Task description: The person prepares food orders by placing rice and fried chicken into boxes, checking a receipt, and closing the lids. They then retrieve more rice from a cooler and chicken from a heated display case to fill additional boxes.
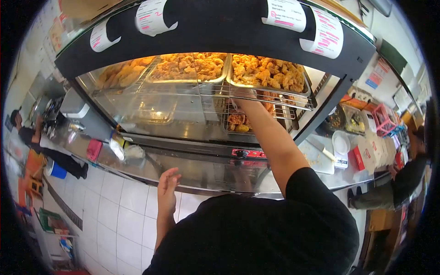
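My right arm reaches through the front of a lit food warmer (183, 145). My right hand (239, 101) is at the lower shelf, partly hidden behind the wire rack (275, 101), and its fingers do not show clearly. Just beneath it is a lower tray of darker, reddish chicken pieces (238, 123). On the upper rack, trays of golden fried chicken (268, 71) and more fried chicken (188, 67) sit side by side. My left hand (168, 182) hovers before the counter edge, holding nothing, fingers loosely apart.
A steel counter (201, 170) runs below the warmer. To the right, a knife (321, 147) lies on a white cutting board (316, 160), near takeaway boxes (369, 153). One person (34, 137) stands far left, another (403, 181) far right. A pink container (94, 150) sits left.
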Available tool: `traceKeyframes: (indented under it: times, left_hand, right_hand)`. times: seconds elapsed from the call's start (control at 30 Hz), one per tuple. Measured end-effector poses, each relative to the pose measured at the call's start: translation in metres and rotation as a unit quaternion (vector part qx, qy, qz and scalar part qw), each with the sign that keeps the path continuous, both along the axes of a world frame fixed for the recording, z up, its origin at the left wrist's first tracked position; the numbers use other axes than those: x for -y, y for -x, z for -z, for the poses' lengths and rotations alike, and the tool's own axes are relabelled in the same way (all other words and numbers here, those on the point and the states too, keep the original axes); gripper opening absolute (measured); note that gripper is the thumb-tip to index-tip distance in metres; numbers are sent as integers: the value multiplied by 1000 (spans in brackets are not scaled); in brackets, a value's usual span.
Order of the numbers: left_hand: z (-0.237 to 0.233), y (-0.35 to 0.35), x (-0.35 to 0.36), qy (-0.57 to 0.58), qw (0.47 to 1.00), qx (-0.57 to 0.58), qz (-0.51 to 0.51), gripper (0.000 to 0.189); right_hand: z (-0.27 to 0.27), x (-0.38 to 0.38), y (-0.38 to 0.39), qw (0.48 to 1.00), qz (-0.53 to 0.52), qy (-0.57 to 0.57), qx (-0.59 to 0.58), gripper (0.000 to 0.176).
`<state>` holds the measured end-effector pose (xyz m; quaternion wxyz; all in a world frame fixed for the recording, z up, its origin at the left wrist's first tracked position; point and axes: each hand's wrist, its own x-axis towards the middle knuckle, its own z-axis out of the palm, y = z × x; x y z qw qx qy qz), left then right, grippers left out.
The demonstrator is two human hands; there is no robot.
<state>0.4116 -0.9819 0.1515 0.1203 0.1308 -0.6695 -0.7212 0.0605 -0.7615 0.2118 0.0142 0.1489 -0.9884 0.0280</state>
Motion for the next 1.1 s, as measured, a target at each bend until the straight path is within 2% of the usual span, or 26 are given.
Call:
traceKeyframes:
  times: [0.13,0.37,0.43,0.6,0.83,0.93,1.0,1.07,1.1]
  left_hand:
    - [-1,-2,14,-30,999,6,-36,31]
    - [-10,11,26,-14,1000,-7,17,29]
    - [-13,15,30,6,999,-41,32,31]
    - [-13,12,29,-8,999,-37,34,29]
    - [-2,-1,36,-13,1000,-9,8,30]
    - [-2,-3,36,-11,1000,-9,10,31]
    - [-2,-2,35,-7,1000,-10,11,31]
    - [-2,-3,33,-1,1000,-11,16,31]
    - [-3,-3,30,-1,1000,-9,17,31]
  right_hand:
    - [-1,-3,-1,999,17,30,-19,49]
    - [3,5,-3,995,49,60,-60,49]
    - [4,2,-2,994,52,67,-64,49]
    - [4,-13,-1,992,59,78,-83,49]
    - [16,-8,-1,977,59,63,-196,49]
    - [5,-7,-34,970,47,44,-234,48]
    - [-10,-9,-56,978,-39,12,-205,57]
    - [-18,-10,-75,979,-79,-3,-188,61]
    - [-22,-8,-83,983,-65,-85,-149,79]
